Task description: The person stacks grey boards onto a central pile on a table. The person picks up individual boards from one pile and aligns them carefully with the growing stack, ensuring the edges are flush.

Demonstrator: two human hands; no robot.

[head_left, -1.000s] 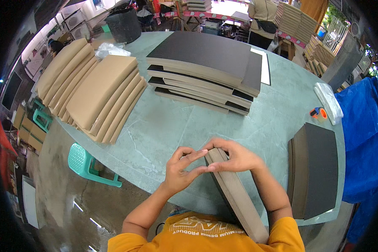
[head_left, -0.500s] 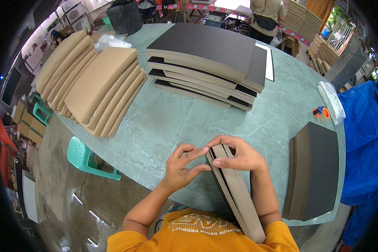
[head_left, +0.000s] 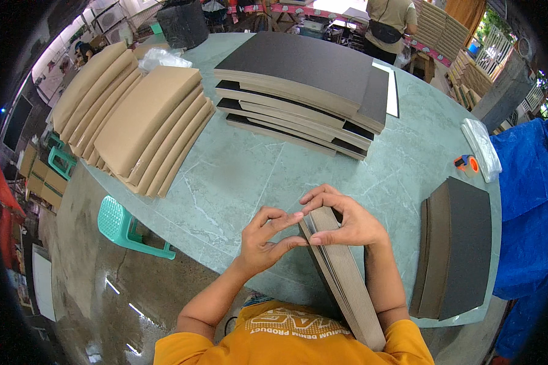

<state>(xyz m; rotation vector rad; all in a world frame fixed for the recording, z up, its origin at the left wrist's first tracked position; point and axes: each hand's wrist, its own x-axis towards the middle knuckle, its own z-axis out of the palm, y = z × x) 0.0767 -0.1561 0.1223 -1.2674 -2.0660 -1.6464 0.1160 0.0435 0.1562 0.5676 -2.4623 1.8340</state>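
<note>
A stack of black-faced grey cardboard sheets (head_left: 341,274) stands on its long edge, running from the table toward my chest. My right hand (head_left: 347,225) grips its far end, the thumb on the upper edges and the fingers bent over the far side. At the left face, my left hand (head_left: 271,237) pinches the outermost sheets between thumb and fingertips. Narrow gaps show between some sheets on that side. Farther off on the table lies a tall pile of similar black-faced boards (head_left: 298,67), its layers offset. Another, smaller stack of boards (head_left: 466,249) sits to the right.
Brown paper-wrapped packages (head_left: 146,121) lean in rows at the left of the green marbled table (head_left: 225,164). An orange tape roll (head_left: 467,164) and a clear plastic bundle (head_left: 481,149) lie right. A green stool (head_left: 125,228) stands left; another person (head_left: 386,27) stands beyond.
My right hand's fingers have lifted and shifted slightly at the far end of the stack. The dark gap between the sheets there has narrowed. My left hand has hardly moved.
</note>
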